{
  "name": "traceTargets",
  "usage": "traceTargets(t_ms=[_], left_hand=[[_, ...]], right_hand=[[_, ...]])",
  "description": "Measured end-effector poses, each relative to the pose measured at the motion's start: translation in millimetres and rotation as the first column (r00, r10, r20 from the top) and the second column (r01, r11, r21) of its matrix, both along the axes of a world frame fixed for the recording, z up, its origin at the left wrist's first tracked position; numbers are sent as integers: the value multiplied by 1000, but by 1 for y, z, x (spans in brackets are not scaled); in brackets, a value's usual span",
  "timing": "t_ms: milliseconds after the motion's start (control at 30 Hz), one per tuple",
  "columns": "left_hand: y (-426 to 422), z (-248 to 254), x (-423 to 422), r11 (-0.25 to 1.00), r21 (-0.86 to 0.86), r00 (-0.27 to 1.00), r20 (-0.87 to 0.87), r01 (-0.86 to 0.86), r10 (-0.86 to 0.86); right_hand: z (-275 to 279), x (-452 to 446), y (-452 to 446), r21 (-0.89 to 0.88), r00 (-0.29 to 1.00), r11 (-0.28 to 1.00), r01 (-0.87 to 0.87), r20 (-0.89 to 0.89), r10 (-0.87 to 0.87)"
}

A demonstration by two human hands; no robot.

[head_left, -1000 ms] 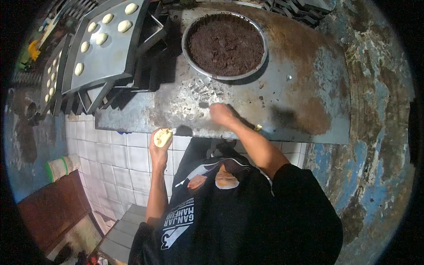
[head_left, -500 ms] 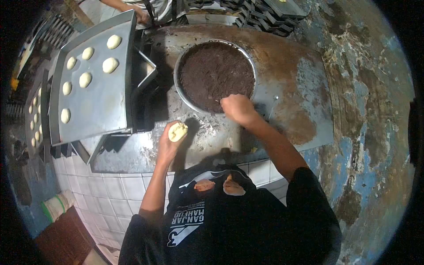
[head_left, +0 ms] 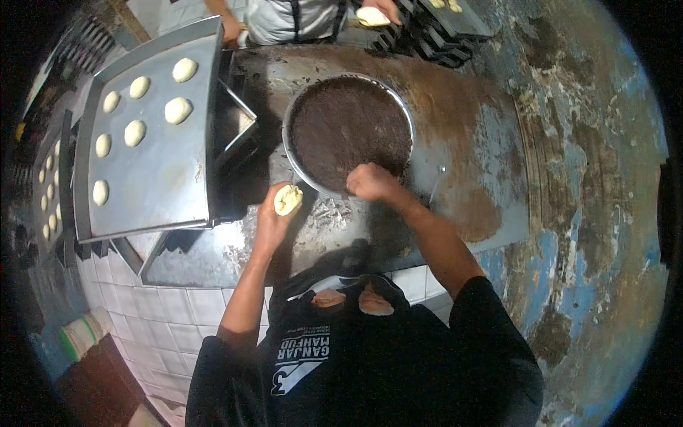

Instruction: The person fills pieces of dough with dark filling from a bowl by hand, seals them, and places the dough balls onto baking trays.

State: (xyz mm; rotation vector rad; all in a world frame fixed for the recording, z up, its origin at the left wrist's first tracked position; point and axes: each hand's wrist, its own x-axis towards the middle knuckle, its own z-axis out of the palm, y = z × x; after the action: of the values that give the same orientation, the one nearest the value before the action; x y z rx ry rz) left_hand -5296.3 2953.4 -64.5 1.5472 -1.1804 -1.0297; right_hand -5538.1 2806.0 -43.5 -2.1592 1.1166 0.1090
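Gripping a pale dough piece in left hand, fingers wrapped round underneath, face turned up toward camera. Right hand bunched, fingers curled in at near rim of metal bowl, by dark crumbly mixture; no way to tell whether pinching any or nothing.

Done so far, judging by layout: seven rounded dough balls set apart on large metal tray, plus more small ones on second tray at far left, too blurry to count. Not done: piece in left hand, unclosed, not rounded like those on tray. No mixture clearly visible on it. Plenty of mixture in bowl, nearly wall to wall, so probably early or midway rather than near finished.

Dough piece located over near part of worktable, between tray and bowl, off the surface. Creamy yellow, soft-looking, roughly oval, uneven and folded on upper face, slightly ragged at edge. Tray balls smoother and plumper by comparison. Across worktable, another dough piece in co-worker's hand, paler and flatter-looking, details too small to read.
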Motion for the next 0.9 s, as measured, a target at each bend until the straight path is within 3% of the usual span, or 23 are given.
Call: traceTargets(t_ms=[33,67,133,167,267,300,333,367,400,500,600,633,667,733,767,800,833,867,900], left_hand=[[3,-1,-2,1000,-10,1000,-7,-21,21],[7,1,-6,999,-17,999,-11,-44,43],[14,7,-14,996,-41,997,-4,-77,77],[17,10,-20,994,-55,995,-12,-97,96],[12,12,-42,984,-70,986,4,-166,167],[8,13,-51,978,-71,981,18,-194,196],[4,15,-61,972,-68,974,29,-223,226],[-1,11,-69,957,-154,961,88,-248,263],[-4,14,-73,954,-160,950,143,-255,278],[-5,7,-76,969,-118,917,318,-215,242],[11,-9,-69,973,-35,804,556,-229,209],[9,-14,-66,940,-14,865,385,-342,320],[9,-39,-57,895,-32,833,353,-444,426],[18,-55,-48,950,34,947,98,-311,306],[26,-46,-55,967,59,968,-4,-249,249],[34,-32,-64,980,75,976,-106,-183,190],[43,-18,-74,990,88,968,-214,-111,128],[52,-18,-86,998,-20,962,-267,-60,53],[60,-8,-99,999,-50,968,-250,-1,-12]], right_hand=[[1,-5,0,155,996,988,-11,86,-2],[-3,-8,-7,23,959,983,-185,225,175],[-18,-18,-24,-288,744,850,-441,413,526],[21,-15,-7,289,944,949,-125,329,24],[29,-4,29,503,875,863,46,396,-278],[32,5,55,391,800,914,112,510,-316],[49,16,80,240,857,938,251,395,-330],[46,22,103,-195,956,964,183,262,-128],[41,24,123,-576,999,817,24,48,5],[20,11,159,-552,993,832,58,120,10],[10,-21,172,-530,983,848,-12,148,107],[11,-31,173,-491,990,871,-38,102,100],[2,-40,171,-467,996,884,-16,73,57],[-31,-56,168,-412,1000,911,29,9,-28],[-44,-59,164,-626,981,775,90,191,40],[-41,-54,158,-373,928,890,262,350,-126],[-39,-46,152,-73,833,917,393,450,-322],[-33,-38,147,241,705,850,468,478,-524],[-17,-30,142,445,594,772,454,495,-634]])
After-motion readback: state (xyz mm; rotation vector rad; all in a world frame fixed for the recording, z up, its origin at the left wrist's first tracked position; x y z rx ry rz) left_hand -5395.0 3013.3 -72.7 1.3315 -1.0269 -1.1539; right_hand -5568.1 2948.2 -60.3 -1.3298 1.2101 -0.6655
